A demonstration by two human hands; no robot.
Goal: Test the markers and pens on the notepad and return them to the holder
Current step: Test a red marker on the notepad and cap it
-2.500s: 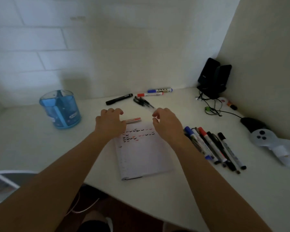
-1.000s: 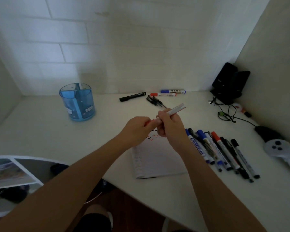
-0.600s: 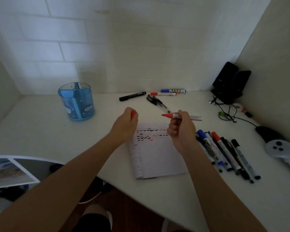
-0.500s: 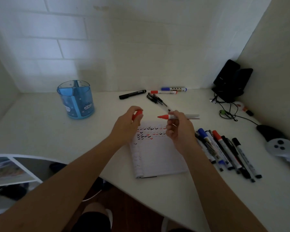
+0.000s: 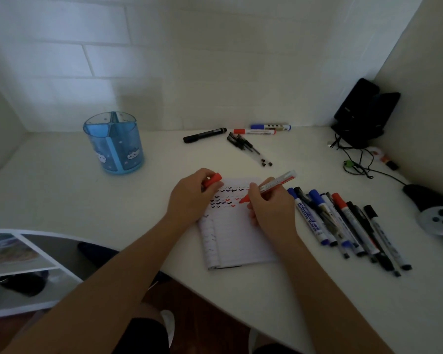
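A white lined notepad (image 5: 237, 241) lies at the desk's front edge, with rows of small black, blue and red ticks across its top. My right hand (image 5: 269, 209) grips an uncapped red marker (image 5: 273, 185), whose red tip touches the paper beside the ticks. My left hand (image 5: 191, 198) rests on the pad's upper left corner and holds the marker's red cap (image 5: 212, 180). The blue translucent holder (image 5: 114, 143) stands at the back left. A row of several markers and pens (image 5: 348, 226) lies right of the pad.
Near the back wall lie a black marker (image 5: 205, 135), a red marker (image 5: 253, 131), a blue marker (image 5: 270, 127) and some black pens (image 5: 248, 146). Black speakers (image 5: 366, 113) with cables fill the back right corner; a controller (image 5: 437, 219) lies at the right edge.
My hands pulled the cap off the red marker. My right hand turned the marker and brought its tip down to the notepad, while my left hand settled on the pad with the cap.
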